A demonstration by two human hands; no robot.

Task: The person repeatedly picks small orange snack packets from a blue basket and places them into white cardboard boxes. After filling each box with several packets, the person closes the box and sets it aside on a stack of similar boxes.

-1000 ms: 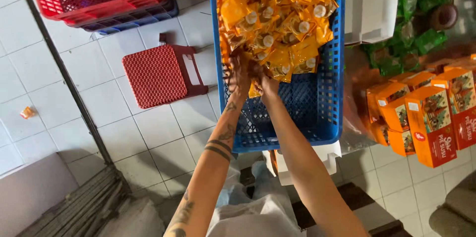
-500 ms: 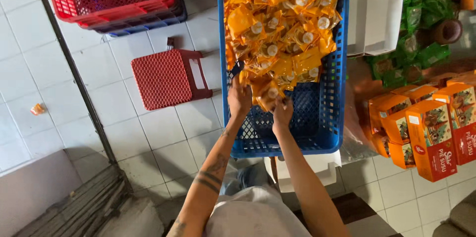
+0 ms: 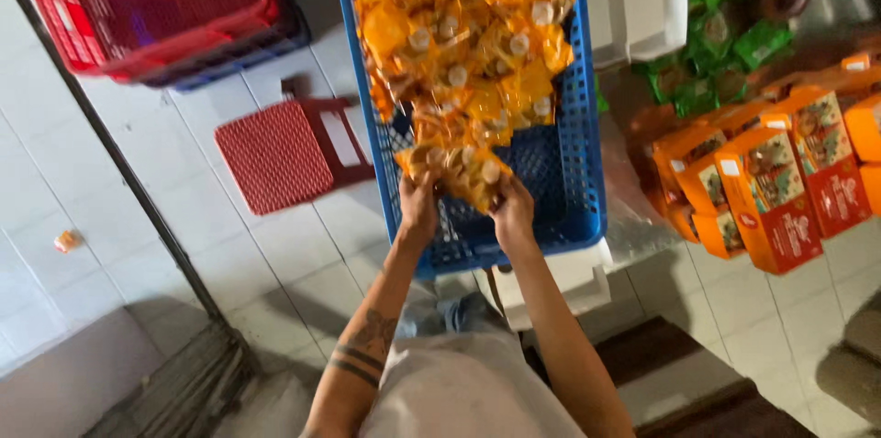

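Floor: pale square tiles [image 3: 110,181], red perforated plastic stool [image 3: 284,152] standing left of crate.
Crate: blue slotted plastic crate [image 3: 576,172], holding heaped orange snack packets.
Left hand [image 3: 418,202]: gripping bunch of orange foil snack packets [image 3: 454,167] at crate's near end.
Right hand [image 3: 512,211]: closing on the same bunch.
Right side: orange cardboard cartons [image 3: 780,186] standing in rows.

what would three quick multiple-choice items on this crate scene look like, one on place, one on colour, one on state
1. Where is the red stool?
A. on the floor left of the blue crate
B. inside the crate
C. on the orange cartons

2. What colour are the snack packets?
A. green
B. orange-yellow
C. white

3. What are the left hand and right hand doing?
A. resting on the floor
B. holding a bundle of packets
C. lifting the stool

Key: 1 A, stool stands on tiles beside it; 2 B, heap is orange-yellow; 3 B, both hands grip it.
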